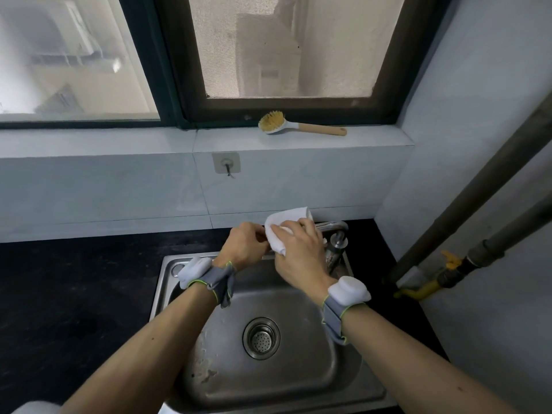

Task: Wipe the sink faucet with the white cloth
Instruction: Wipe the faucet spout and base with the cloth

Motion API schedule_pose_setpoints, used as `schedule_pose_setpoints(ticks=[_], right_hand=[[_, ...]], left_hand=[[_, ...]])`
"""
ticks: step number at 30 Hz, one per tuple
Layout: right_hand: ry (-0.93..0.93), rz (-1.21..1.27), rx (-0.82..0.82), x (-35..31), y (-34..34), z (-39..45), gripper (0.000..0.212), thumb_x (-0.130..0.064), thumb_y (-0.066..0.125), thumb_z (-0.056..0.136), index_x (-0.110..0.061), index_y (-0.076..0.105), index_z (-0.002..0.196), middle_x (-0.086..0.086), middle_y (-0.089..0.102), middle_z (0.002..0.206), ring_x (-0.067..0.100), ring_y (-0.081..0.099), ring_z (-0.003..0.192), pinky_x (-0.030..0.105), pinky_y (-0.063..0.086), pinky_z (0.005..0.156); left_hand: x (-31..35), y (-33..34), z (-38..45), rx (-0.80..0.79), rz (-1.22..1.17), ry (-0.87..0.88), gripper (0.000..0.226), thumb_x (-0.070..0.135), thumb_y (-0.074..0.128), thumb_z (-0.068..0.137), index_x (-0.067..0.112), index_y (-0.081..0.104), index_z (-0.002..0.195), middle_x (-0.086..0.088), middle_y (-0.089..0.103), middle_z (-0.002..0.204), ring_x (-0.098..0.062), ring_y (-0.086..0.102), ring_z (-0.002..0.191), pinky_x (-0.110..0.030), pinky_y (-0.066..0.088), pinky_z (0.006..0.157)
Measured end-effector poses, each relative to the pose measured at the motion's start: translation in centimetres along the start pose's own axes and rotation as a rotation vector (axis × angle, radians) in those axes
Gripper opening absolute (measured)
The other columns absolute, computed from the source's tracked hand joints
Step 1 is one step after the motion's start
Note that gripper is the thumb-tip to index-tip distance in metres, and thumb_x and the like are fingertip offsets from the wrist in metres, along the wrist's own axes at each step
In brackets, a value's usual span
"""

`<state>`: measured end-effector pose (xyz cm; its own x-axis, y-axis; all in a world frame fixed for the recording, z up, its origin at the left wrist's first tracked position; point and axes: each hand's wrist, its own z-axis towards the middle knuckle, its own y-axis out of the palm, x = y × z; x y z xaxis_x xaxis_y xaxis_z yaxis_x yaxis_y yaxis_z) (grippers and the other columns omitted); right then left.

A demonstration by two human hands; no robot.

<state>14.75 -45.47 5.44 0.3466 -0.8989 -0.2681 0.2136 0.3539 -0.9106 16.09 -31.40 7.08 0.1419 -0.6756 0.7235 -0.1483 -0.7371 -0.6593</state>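
Nearest, your two bare forearms reach over the stainless steel sink basin [301, 380], its round perforated drain strainer [261, 338] between them. Each wrist carries a grey strap with a white padded block: left wristband [206, 276], right wristband [343, 300].

Next, your left hand [243, 248], fingers curled, pinches the left edge of the folded white cloth [283, 225]. Your right hand [300, 252] lies over the cloth's lower part, fingers closed down on it and pressing it onto the chrome sink faucet [336, 234]. Only the faucet's curved neck and knobbed base show to the right of the cloth; the spout is hidden under cloth and hand.

Black countertop [74, 288] surrounds the basin.

Right side: grey pipes [478, 204] run diagonally, with a yellow-handled valve [448, 261] low on them.

Behind: pale tiled wall bearing a square adhesive hook [226, 163].

Farthest: wooden-handled dish brush with yellow bristles [298, 127] lying on the sill, below the dark-framed window [283, 107].
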Motion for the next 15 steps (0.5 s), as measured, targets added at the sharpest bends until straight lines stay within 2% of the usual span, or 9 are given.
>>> schedule_pose_setpoints(ticks=[6, 9, 12, 15], right_hand=[[-0.047, 0.034, -0.041, 0.7, -0.1, 0.2, 0.057, -0.011, 0.058, 0.063, -0.018, 0.065, 0.120, 0.005, 0.065, 0.115, 0.034, 0.050, 0.106, 0.044, 0.045, 0.092], [-0.095, -0.037, -0.049, 2.1, -0.2, 0.7, 0.057, -0.006, 0.061, 0.062, -0.019, 0.065, 0.117, 0.004, 0.066, 0.112, 0.033, 0.051, 0.103, 0.041, 0.047, 0.083], [-0.078, -0.101, -0.087, 2.5, -0.4, 1.3, 0.052, -0.006, 0.061, 0.063, -0.019, 0.066, 0.113, 0.005, 0.067, 0.111, 0.034, 0.051, 0.102, 0.041, 0.044, 0.080], [-0.028, -0.145, -0.198, 1.7, -0.8, 2.2, 0.041, -0.010, 0.057, 0.071, -0.020, 0.067, 0.111, 0.003, 0.065, 0.114, 0.031, 0.047, 0.109, 0.038, 0.039, 0.085]], left_hand=[[0.1, -0.3, 0.1, -0.015, -0.010, -0.001, 0.021, 0.021, 0.064, 0.085, 0.013, 0.077, 0.099, -0.005, 0.077, 0.090, -0.011, 0.064, 0.070, -0.018, 0.047, 0.062], [0.2, -0.3, 0.3, -0.027, -0.030, -0.012, 0.023, 0.029, 0.070, 0.084, 0.013, 0.077, 0.100, -0.003, 0.076, 0.092, -0.011, 0.065, 0.075, -0.014, 0.046, 0.058], [-0.1, -0.1, 0.6, 0.001, -0.032, -0.042, 0.029, 0.037, 0.074, 0.080, 0.014, 0.077, 0.097, -0.002, 0.076, 0.090, -0.014, 0.067, 0.077, -0.020, 0.051, 0.065], [-0.2, 0.2, 0.6, 0.018, -0.023, -0.044, 0.029, 0.036, 0.075, 0.080, 0.013, 0.076, 0.098, -0.003, 0.074, 0.083, -0.015, 0.067, 0.075, -0.024, 0.053, 0.072]])
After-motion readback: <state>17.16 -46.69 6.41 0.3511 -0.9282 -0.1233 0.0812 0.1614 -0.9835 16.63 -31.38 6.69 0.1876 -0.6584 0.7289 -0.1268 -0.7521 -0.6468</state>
